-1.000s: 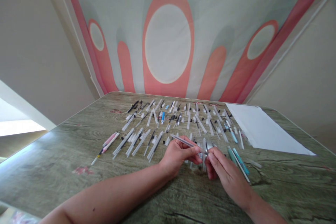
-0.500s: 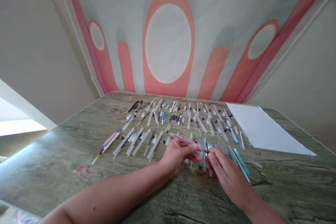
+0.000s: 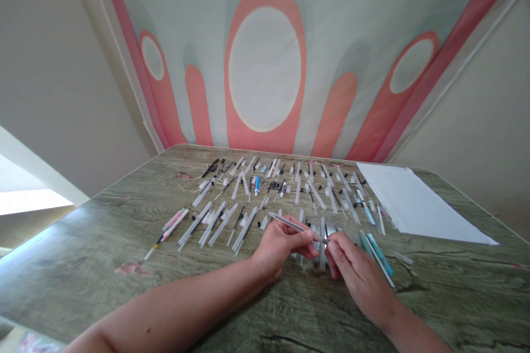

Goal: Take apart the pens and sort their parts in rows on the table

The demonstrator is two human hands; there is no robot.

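Between thumb and fingers, my left hand [image 3: 281, 245] grips a clear pen barrel [image 3: 285, 221] that slants down to the right. My right hand [image 3: 348, 262] is closed at the barrel's lower right end, pinching a small dark piece there, probably the pen's tip; the fingers mostly cover it. Both hands are held above the table, close together. Under and just behind them lie clear tubes and pen parts, among them an upright-lying clear barrel [image 3: 322, 242] between the hands. Beside my right hand rest teal pen parts [image 3: 379, 253] and a white stick.
Rows of clear barrels, dark refills and small caps spread across the wooden table [image 3: 99, 248]. A blue pen part [image 3: 257, 185] lies among them. Pink pen parts [image 3: 174, 222] with a refill lie at the left. A white sheet [image 3: 418, 204] covers the back right.
Both hands stay in nearly the same place. The barrel's right end sits slightly lower and closer into my right fingers.
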